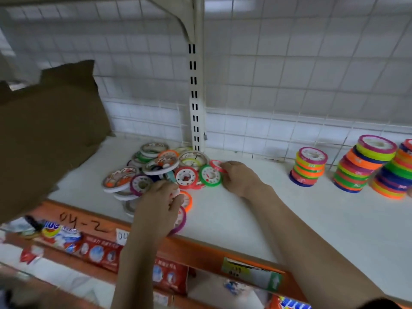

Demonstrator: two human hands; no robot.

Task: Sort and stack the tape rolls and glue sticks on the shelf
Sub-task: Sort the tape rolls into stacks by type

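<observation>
Left hand (pixel 159 206) grips small stack of tape rolls (pixel 184 210); right hand (pixel 239 177) pinches red roll (pixel 215 164). Light, stiff, slippery; take by rims.

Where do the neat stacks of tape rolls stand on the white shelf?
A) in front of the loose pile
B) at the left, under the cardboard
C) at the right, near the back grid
C: the neat stacks of tape rolls stand at the right of the white shelf, far from the loose pile where both hands work.
</observation>
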